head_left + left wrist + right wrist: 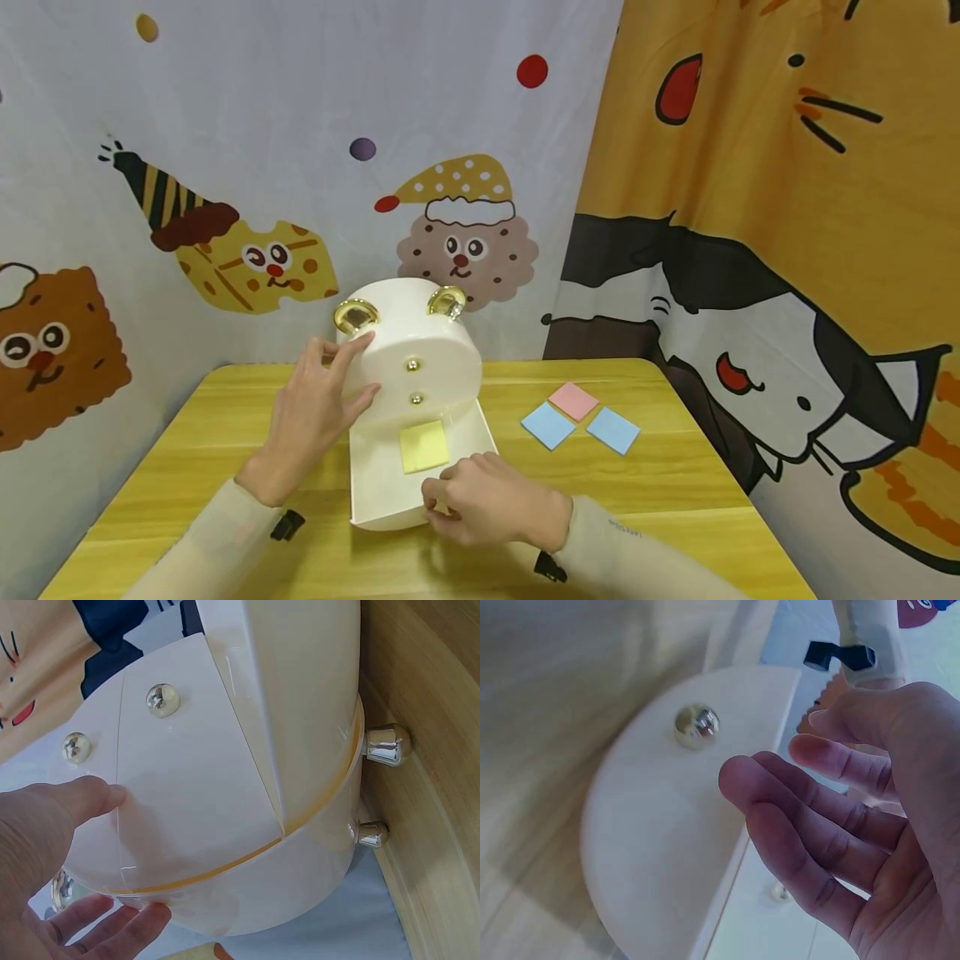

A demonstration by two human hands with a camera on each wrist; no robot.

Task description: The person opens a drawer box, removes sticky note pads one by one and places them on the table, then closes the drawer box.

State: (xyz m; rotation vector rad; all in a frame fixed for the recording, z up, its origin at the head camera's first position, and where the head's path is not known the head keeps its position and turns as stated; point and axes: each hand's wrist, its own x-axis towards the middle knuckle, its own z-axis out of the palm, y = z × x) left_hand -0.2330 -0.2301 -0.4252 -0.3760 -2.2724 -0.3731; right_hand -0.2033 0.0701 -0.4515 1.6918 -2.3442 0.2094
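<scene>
A white rounded storage box [450, 367] with gold ear-shaped trims stands on the table, its drawer [375, 496] pulled out towards me. Inside the drawer lies a yellow sticky note pad [424, 447]. My left hand [307, 408] holds the box at its left side. In the left wrist view, the thumb [97, 796] rests on the front face near two gold knobs, with the other fingers at the curved side. My right hand [491, 500] is at the drawer's front right corner, fingers loosely bent and holding nothing. A gold knob [697, 726] shows on the drawer front beside it.
Right of the box, two blue sticky note pads [549, 426] and a pink one [573, 401] lie on the yellow wood-grain table [600, 508]. A cartoon-printed curtain [300, 100] hangs behind the table and along its right side.
</scene>
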